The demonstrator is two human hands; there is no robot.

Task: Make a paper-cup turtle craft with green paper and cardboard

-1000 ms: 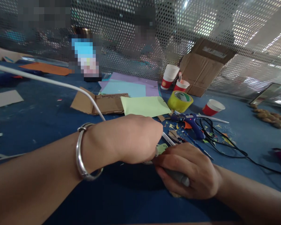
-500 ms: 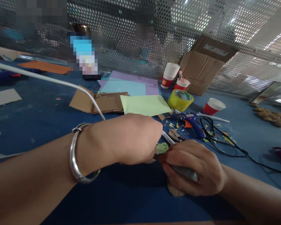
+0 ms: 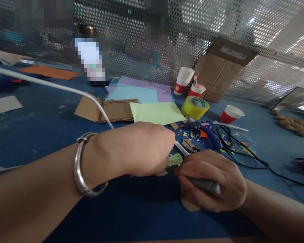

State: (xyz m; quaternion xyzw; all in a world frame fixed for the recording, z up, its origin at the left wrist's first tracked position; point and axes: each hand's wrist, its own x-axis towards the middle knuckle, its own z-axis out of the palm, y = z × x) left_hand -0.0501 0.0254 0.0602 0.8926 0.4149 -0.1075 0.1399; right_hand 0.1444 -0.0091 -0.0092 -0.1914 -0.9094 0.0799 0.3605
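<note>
My left hand, wearing a silver bangle, is closed with its knuckles up. Its fingertips and whatever they hold are hidden underneath. Wrapped round a thick grey-handled tool is my right hand; the tool's narrow dark front points toward my left fingers. A small light green piece with black dots shows between the hands, above that dark end. Just beyond my right fingers lies a white stick-like thing. A tan rounded piece shows below my right hand, partly covered.
Beyond the hands are a green sheet, folded cardboard, yellow tape and a blue glue gun with a black cord. Paper cups stand behind. A white cable crosses the left side before a perforated metal screen.
My right hand and the grey-handled tool have shifted slightly right, away from my left hand. A little more of the light green piece shows. My left hand is nearly still.
</note>
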